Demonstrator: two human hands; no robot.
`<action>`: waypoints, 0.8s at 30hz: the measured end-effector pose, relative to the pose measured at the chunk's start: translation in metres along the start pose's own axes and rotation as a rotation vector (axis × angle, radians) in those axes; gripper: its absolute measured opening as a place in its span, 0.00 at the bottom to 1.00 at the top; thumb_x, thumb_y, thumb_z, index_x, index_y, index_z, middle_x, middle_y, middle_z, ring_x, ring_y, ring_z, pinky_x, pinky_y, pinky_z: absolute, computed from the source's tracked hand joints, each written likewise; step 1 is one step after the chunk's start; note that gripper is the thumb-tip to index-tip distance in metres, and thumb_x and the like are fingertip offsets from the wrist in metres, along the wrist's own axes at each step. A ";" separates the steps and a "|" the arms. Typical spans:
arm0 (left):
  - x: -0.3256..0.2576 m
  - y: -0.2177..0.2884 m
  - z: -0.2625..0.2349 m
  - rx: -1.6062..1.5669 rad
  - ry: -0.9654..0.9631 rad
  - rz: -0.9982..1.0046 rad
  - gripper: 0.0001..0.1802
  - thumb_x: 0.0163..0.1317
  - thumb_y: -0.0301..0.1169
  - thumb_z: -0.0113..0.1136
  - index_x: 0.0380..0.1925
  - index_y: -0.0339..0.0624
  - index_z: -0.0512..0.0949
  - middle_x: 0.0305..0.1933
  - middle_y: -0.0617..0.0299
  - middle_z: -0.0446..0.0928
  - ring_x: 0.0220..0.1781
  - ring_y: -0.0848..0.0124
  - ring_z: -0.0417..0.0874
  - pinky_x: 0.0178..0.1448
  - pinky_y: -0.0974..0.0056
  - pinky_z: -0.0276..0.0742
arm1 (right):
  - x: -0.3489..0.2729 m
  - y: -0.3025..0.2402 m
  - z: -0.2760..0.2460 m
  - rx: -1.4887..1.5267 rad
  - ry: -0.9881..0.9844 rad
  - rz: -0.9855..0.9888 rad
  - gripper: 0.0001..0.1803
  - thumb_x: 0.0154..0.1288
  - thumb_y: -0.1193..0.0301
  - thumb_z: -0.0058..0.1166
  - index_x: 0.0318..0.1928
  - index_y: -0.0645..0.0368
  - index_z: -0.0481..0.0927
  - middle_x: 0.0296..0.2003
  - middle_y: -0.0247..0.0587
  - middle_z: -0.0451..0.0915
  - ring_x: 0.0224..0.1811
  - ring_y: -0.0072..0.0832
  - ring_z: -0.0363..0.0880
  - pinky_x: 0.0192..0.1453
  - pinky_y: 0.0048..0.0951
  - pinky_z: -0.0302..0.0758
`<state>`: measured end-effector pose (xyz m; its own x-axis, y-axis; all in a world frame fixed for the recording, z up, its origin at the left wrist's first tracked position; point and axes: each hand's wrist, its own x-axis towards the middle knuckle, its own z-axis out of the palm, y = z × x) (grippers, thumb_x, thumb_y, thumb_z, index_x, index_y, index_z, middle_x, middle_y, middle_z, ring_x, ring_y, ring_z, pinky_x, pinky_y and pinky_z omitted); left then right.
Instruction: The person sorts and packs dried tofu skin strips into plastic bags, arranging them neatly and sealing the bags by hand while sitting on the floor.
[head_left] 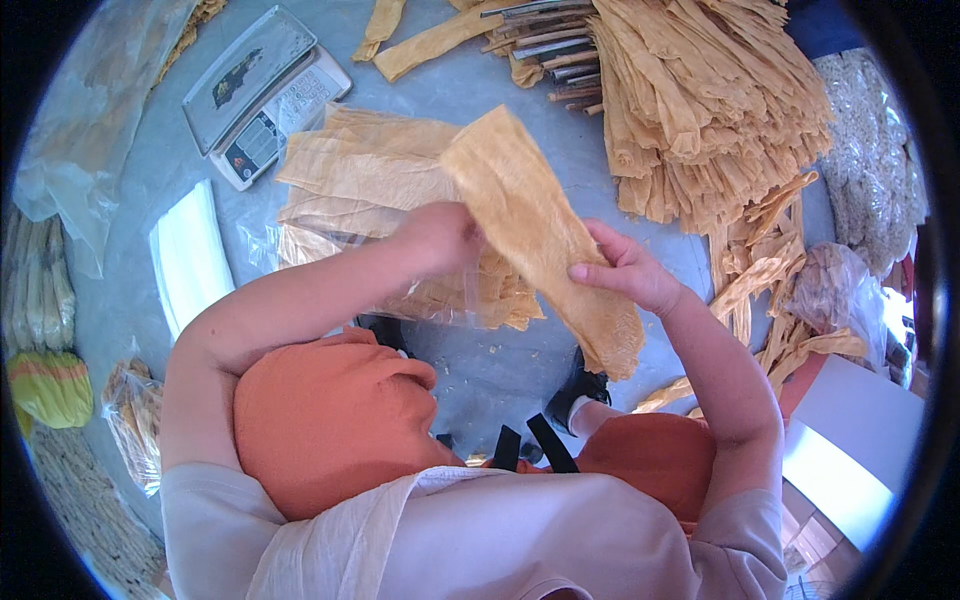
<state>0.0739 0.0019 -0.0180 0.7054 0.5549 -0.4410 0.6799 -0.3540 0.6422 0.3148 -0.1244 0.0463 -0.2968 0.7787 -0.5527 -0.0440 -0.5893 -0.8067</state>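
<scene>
Head view, looking down past orange-clad knees to a grey floor (470, 90).

I see both hands raised over the floor, sharing one long tan dried sheet (540, 230). The sheet runs diagonally, upper end pointing away, lower end hanging past the right wrist.

Left hand (440, 235): grip closed around the sheet's left edge, about mid-length, with a clear plastic bag (440, 300) bunched just below it.

Right hand (625, 270): grip clamped on the sheet's right edge, thumb on top, fingers behind.

Under the hands, a flat stack of like sheets (350, 180) lies on the floor, partly inside the clear bag.

Upper left: a digital scale (265, 95) with a steel pan, just beside the stack. A white folded packet (190, 260) lies below it.

Upper right: a large heap of folded tan sheets (700, 100) over thin sticks (545, 45), well apart from the hands. Loose strips (760, 280) are scattered near the right forearm.
</scene>
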 end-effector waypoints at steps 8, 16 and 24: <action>-0.009 -0.078 -0.002 -1.507 -0.211 -0.146 0.06 0.63 0.29 0.53 0.39 0.44 0.76 0.36 0.68 0.77 0.38 0.78 0.78 0.41 0.70 0.74 | 0.010 0.038 -0.007 -0.234 -0.108 0.190 0.28 0.65 0.67 0.59 0.64 0.53 0.68 0.52 0.32 0.78 0.53 0.20 0.72 0.60 0.27 0.68; -0.028 -0.029 -0.006 -0.472 0.070 0.127 0.14 0.54 0.30 0.64 0.33 0.43 0.67 0.24 0.70 0.67 0.27 0.80 0.67 0.30 0.69 0.66 | 0.008 0.034 -0.013 -0.735 -0.144 0.126 0.25 0.62 0.65 0.58 0.60 0.48 0.71 0.43 0.48 0.81 0.47 0.37 0.79 0.54 0.35 0.72; -0.041 -0.007 -0.016 -0.150 0.012 0.088 0.19 0.52 0.33 0.64 0.39 0.40 0.66 0.28 0.55 0.77 0.30 0.59 0.81 0.35 0.58 0.75 | 0.008 0.011 -0.017 -0.848 -0.056 0.140 0.24 0.59 0.67 0.59 0.58 0.46 0.73 0.41 0.49 0.82 0.46 0.43 0.80 0.52 0.38 0.74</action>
<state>0.0364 -0.0062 0.0055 0.7580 0.5360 -0.3717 0.5773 -0.2859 0.7649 0.3288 -0.1209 0.0298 -0.2934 0.6860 -0.6658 0.7175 -0.3023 -0.6276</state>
